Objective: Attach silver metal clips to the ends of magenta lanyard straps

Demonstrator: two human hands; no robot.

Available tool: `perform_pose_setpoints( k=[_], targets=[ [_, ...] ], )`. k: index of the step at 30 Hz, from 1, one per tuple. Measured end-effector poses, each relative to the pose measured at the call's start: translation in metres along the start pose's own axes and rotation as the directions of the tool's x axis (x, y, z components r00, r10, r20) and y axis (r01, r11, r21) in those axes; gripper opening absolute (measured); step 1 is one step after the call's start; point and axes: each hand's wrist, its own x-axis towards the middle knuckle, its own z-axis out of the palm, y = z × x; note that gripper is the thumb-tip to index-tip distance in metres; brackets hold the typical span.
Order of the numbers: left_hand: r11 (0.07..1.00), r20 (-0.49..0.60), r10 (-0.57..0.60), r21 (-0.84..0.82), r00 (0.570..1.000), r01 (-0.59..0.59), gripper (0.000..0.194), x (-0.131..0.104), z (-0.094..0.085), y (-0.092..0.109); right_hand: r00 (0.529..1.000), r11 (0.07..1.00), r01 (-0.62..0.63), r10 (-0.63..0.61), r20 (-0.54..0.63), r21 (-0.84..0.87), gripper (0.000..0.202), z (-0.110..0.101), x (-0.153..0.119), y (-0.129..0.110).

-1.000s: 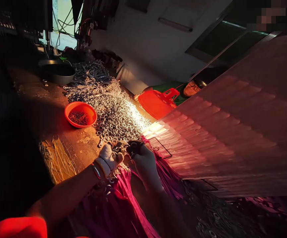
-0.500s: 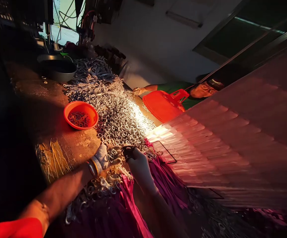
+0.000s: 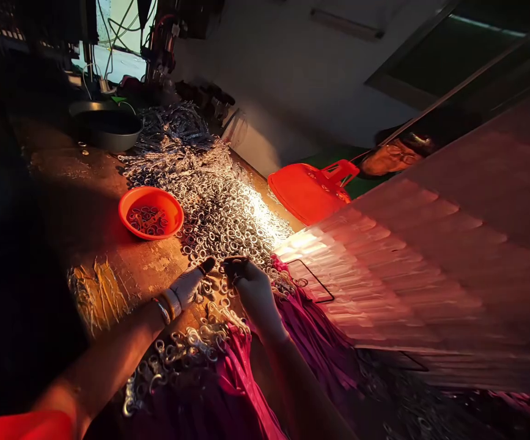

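My left hand [image 3: 186, 287], in a pale glove with a dark-tipped thumb, is over the near edge of a heap of metal rings [image 3: 228, 226]. Its thumb points right and its other fingers are mostly hidden, with several loose rings just below. Beside it, my right hand [image 3: 256, 299] is closed, dark-tipped fingers bent in a pinch; small glints of metal rings show at the fingertips. Closer to me, magenta straps [image 3: 237, 366] with metal ring-and-clasp fittings [image 3: 195, 339] lie bundled. More magenta straps [image 3: 310, 336] lie right of my right wrist.
An orange bowl [image 3: 173, 208] holding some rings stands left of the heap. Farther back is a dark basin [image 3: 109, 137]. Hanging pale pink strips [image 3: 406, 275] slant across the right, near a thin wire frame [image 3: 315, 287]. A person sits behind a red chair [image 3: 305, 192].
My left hand has turned from palm up with rings on it to thumb forward. My right hand has moved slightly up. The other person's hand has gone out of view.
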Motion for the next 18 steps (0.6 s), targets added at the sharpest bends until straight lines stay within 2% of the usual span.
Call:
perform_pose_setpoints(
  k=[5, 9, 12, 15, 16, 18],
  targets=[
    [0.991, 0.022, -0.130, 0.046, 0.991, 0.129, 0.044, 0.013, 0.003, 0.008, 0.999, 1.000, -0.001, 0.000, -0.032, -0.029, 0.023, -0.003, -0.005, 0.003],
    [0.977, 0.061, -0.208, -0.033, 0.976, 0.210, 0.049, 0.017, -0.005, 0.016, 1.000, 0.999, -0.021, 0.020, -0.013, -0.043, 0.027, -0.003, -0.010, 0.005],
    [0.971, 0.082, -0.200, -0.118, 0.976, 0.209, 0.046, 0.019, -0.011, 0.016, 1.000, 1.000, 0.006, -0.006, 0.021, -0.025, 0.027, 0.001, -0.011, 0.003],
    [0.970, 0.067, -0.146, -0.189, 0.987, 0.156, 0.042, 0.022, -0.013, 0.013, 0.981, 0.997, 0.073, -0.074, 0.178, 0.015, 0.024, 0.009, -0.016, -0.004],
    [0.969, 0.058, -0.125, -0.206, 0.990, 0.135, 0.041, 0.023, -0.012, 0.012, 0.958, 0.995, 0.102, -0.103, 0.266, 0.019, 0.021, 0.013, -0.018, -0.006],
    [0.968, 0.041, -0.089, -0.233, 0.995, 0.096, 0.038, 0.023, -0.008, 0.011, 0.876, 0.988, 0.155, -0.139, 0.463, 0.004, 0.017, 0.020, -0.023, -0.010]
  ],
)
